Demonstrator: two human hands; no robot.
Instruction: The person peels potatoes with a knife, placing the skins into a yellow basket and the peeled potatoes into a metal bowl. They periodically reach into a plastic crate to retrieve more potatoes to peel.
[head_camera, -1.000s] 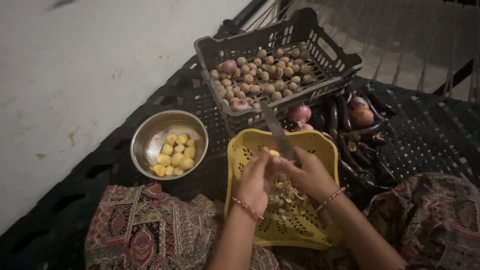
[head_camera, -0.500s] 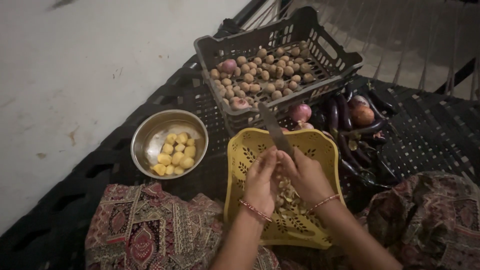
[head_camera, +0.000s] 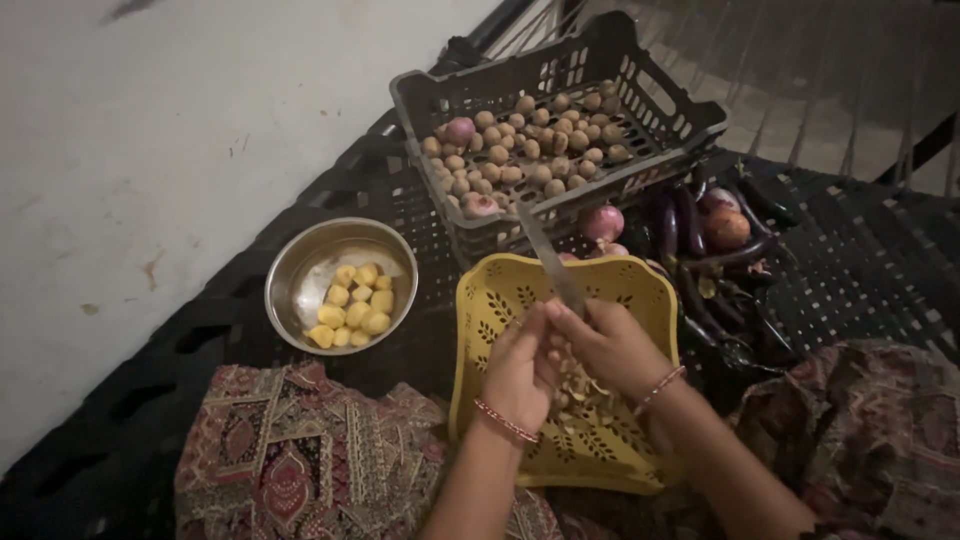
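Both hands meet over a yellow perforated basket (head_camera: 495, 300). Her left hand (head_camera: 520, 365) is curled around something small, mostly hidden by the fingers, so what it grips cannot be made out. Her right hand (head_camera: 610, 345) is clenched on the handle of a knife (head_camera: 550, 262), whose blade points up and away past the basket's far rim. Pale peelings (head_camera: 580, 395) lie inside the basket, under the hands. Just left of the basket sits a steel bowl (head_camera: 300, 270) holding peeled yellow potatoes (head_camera: 352, 305). Beyond the basket stands a dark plastic crate (head_camera: 640, 75) filled with small brown potatoes (head_camera: 530, 145). Right of the basket lie dark purple aubergines (head_camera: 690, 240). Patterned fabric (head_camera: 290, 455) covers the person's lap, nearest the camera.
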